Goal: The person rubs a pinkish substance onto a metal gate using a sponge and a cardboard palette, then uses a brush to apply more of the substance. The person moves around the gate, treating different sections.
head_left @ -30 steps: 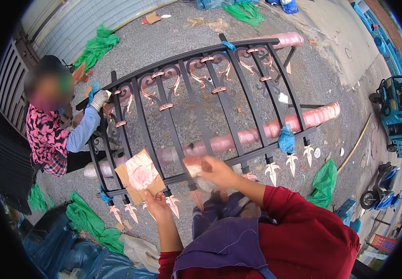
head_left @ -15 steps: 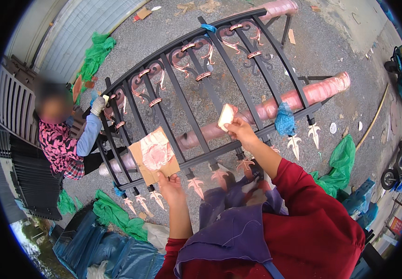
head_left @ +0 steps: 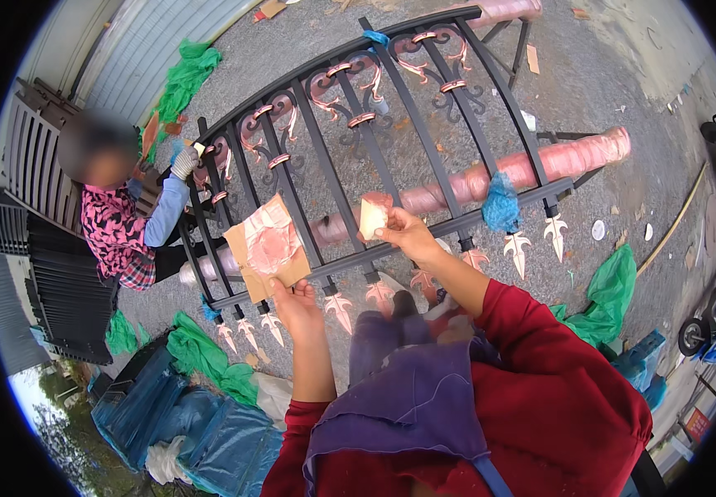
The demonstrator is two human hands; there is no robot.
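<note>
Now sponge (head_left: 372, 219) in right grip (head_left: 408, 236), over gate (head_left: 424, 149)

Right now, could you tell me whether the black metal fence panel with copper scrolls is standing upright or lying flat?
Lying flat. The black metal fence panel rests across long pink rolls above the gravel, its copper spear tips pointing toward the person.

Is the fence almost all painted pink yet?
Partly. The scrolls and spear tips already look coppery pink; the bars are black. Right now the left hand holds a paint-smeared cardboard piece, the right hand a small sponge at the bottom rail. How much remains, I can't tell.
</note>
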